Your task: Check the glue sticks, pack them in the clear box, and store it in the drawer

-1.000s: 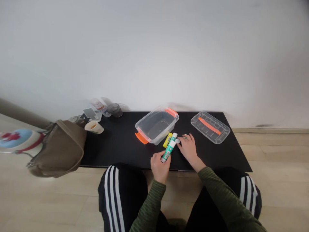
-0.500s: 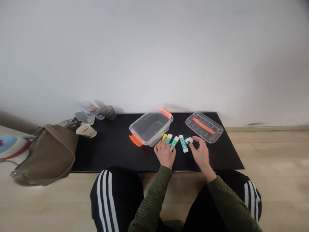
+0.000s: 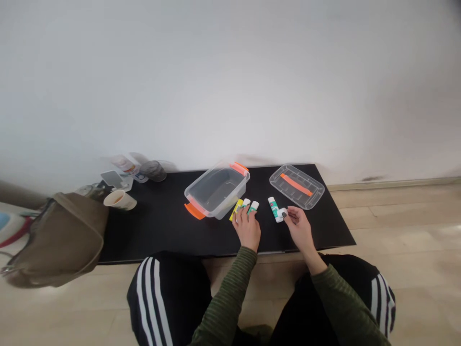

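Note:
My left hand [image 3: 248,231] lies over a group of glue sticks, its bent fingers and thumb around them. In the group are a yellow glue stick [image 3: 236,210] and two green-and-white ones, a middle glue stick [image 3: 246,203] and a right-hand glue stick [image 3: 254,206]; their lower ends are hidden by the fingers. Another green-and-white glue stick [image 3: 274,209] lies apart, to the right. Beside it my right hand [image 3: 300,229] is closed in a pinch on a small white round thing [image 3: 281,213], which overlaps that stick's lower part in view; its kind is unclear.
Just behind the left hand stands a clear plastic box [image 3: 218,190] with orange latches, without its lid. The clear lid [image 3: 297,187] lies at the right of the black table [image 3: 162,230]. A paper cup [image 3: 120,199], a dark glass [image 3: 153,170] and a brown bag [image 3: 61,240] are left.
The view has shifted slightly. The separate glue stick now lies farther from the group, and the white round thing has come against or over its lower part. More of the yellow stick shows.

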Demonstrator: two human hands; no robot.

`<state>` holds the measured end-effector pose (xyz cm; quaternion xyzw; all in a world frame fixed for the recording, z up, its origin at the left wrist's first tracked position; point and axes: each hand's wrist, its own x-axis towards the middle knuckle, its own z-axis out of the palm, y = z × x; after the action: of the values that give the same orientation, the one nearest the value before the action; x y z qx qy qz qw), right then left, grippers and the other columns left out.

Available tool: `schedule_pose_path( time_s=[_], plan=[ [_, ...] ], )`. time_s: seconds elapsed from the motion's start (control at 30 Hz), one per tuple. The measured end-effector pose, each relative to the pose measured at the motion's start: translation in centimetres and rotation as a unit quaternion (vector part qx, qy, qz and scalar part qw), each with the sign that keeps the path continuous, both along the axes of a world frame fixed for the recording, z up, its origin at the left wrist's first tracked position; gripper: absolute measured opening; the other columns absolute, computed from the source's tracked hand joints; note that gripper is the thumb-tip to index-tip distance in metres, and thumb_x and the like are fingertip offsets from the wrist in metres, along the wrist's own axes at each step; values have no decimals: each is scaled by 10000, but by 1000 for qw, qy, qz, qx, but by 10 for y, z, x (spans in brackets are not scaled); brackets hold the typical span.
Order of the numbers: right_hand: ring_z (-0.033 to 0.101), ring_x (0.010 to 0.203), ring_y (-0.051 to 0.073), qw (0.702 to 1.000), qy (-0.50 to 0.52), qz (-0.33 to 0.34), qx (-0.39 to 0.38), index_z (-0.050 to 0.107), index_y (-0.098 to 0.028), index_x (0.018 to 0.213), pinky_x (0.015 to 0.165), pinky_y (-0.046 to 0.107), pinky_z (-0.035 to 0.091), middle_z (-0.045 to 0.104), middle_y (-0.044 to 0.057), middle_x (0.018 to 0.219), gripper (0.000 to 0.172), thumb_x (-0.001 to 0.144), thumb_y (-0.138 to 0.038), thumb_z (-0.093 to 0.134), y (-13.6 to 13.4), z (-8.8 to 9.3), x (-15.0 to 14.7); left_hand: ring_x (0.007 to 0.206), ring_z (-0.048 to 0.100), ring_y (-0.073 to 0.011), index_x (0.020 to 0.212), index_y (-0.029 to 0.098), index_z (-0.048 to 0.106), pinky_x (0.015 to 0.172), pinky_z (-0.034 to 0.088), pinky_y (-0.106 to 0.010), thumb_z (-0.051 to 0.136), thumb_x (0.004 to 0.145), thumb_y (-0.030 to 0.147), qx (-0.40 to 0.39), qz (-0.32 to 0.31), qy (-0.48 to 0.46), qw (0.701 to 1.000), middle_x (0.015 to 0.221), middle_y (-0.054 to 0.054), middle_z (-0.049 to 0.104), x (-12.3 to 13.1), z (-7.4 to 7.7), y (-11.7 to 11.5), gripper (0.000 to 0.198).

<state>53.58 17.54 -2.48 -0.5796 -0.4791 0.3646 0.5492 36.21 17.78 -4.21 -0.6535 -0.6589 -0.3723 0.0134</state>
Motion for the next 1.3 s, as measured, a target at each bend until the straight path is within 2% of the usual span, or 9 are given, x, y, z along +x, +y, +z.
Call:
schedule_pose_path(
  time_s=[0.1, 0.2, 0.3, 0.47, 0.63, 0.77, 0.9, 1.1, 1.3],
  plan=[
    [654, 1010, 240, 999, 31, -22, -1, 595, -209, 1071, 931, 463, 527, 670, 98, 1056, 408, 780, -476, 695, 1, 2, 2, 1207, 481, -274, 1045, 213, 632, 1049, 363, -496, 502, 815, 31, -4, -88, -2, 996, 1240, -102, 588, 16, 3, 3, 322],
    [641, 1025, 244, 997, 57, -58, 2, 584, -199, 1075, 944, 471, 516, 657, 105, 1065, 444, 765, -489, 712, 2, 4, 6, 1069, 518, -246, 1156, 222, 599, 920, 454, -410, 512, 853, 92, -48, -175, 14, 983, 1144, -104, 573, 41, 7, 11, 341],
    [627, 1040, 239, 991, 96, -95, 12, 567, -206, 1101, 964, 477, 507, 638, 93, 1083, 471, 760, -492, 722, 3, 3, 13, 966, 509, -257, 1172, 235, 601, 806, 464, -392, 558, 882, 233, -104, -175, 48, 978, 1023, -105, 538, 67, 10, 22, 294],
    [627, 1019, 219, 981, 152, -114, 22, 579, -225, 1112, 917, 447, 545, 621, 62, 1069, 440, 773, -473, 712, 2, 4, 24, 994, 479, -302, 1111, 198, 599, 792, 442, -406, 640, 837, 423, -144, -126, 63, 979, 1009, -124, 505, 87, 8, 28, 357],
    [633, 993, 214, 981, 165, -98, 14, 607, -224, 1085, 882, 431, 567, 629, 52, 1047, 410, 772, -469, 707, -1, 8, 26, 981, 498, -275, 1098, 184, 555, 789, 438, -377, 631, 850, 310, -153, -99, 91, 979, 1005, -111, 508, 81, 2, 26, 288],
    [637, 984, 209, 978, 184, -94, 3, 621, -225, 1060, 893, 429, 564, 633, 39, 1031, 402, 753, -462, 727, -2, 10, 23, 925, 521, -251, 1019, 156, 541, 765, 444, -361, 507, 888, 154, -143, -111, 122, 976, 952, -100, 523, 73, -4, 25, 136],
    [638, 984, 214, 978, 185, -97, 2, 628, -219, 1049, 888, 432, 567, 640, 42, 1019, 393, 756, -462, 723, -1, 10, 22, 905, 519, -247, 914, 162, 511, 792, 449, -381, 486, 883, 117, -118, -136, 111, 977, 917, -93, 520, 66, -13, 21, 60],
    [647, 974, 215, 979, 184, -87, 6, 640, -219, 1042, 871, 431, 577, 654, 39, 1011, 390, 752, -463, 733, -1, 7, 21, 915, 511, -238, 911, 182, 475, 816, 456, -397, 512, 863, 111, -90, -154, 80, 981, 956, -83, 516, 49, -22, 7, 94],
    [644, 994, 212, 983, 173, -59, -3, 669, -227, 1046, 888, 432, 573, 665, 46, 1063, 366, 765, -455, 725, -1, 4, 19, 967, 510, -228, 925, 198, 452, 867, 460, -405, 495, 857, 86, -66, -184, 15, 981, 1031, -89, 527, 32, -15, -2, 138]
  ],
)
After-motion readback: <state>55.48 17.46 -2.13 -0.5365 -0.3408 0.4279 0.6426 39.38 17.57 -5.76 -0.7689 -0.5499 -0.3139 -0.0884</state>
